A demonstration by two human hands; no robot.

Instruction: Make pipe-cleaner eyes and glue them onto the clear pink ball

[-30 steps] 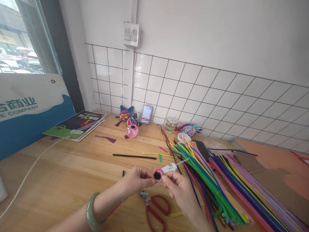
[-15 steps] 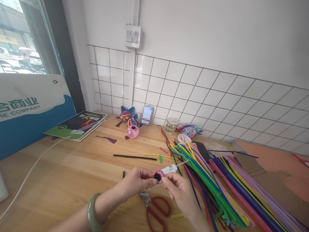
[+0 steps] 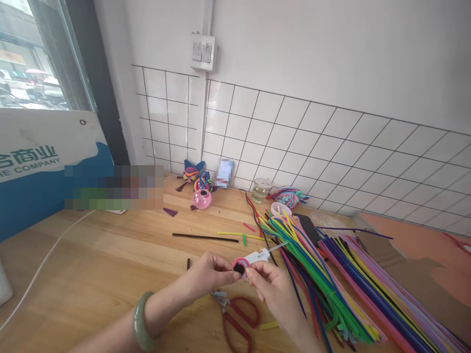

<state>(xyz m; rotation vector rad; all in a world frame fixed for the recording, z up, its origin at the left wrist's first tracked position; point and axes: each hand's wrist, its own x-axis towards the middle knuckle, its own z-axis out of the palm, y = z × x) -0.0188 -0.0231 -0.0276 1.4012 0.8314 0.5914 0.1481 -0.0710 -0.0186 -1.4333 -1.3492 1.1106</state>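
My left hand (image 3: 211,270) pinches the left edge of a small round pipe-cleaner piece (image 3: 240,267), which has a pink rim, some pale blue and a black middle. On its right edge, the thumb and fingers of my right hand (image 3: 268,282) are closed. Just behind the piece lies a white glue gun (image 3: 257,256) with a clear glue stick poking from its back; its front is hidden. Below my hands are red-handled scissors (image 3: 241,314), partly covered by my right hand. A green bangle circles my left wrist.
Bundles of coloured pipe cleaners (image 3: 324,274) spread over the right side. A black strip (image 3: 205,238) and short cut pieces lie ahead. Farther back stand a pink ball (image 3: 201,199), a glass jar (image 3: 262,191), a small bowl (image 3: 281,211) and colourful stuffed figures (image 3: 289,197). A white cable runs left.
Both hands keep their hold on the round piece, with hardly any movement. The view has shifted very slightly. The magazine at the left is now blurred over.
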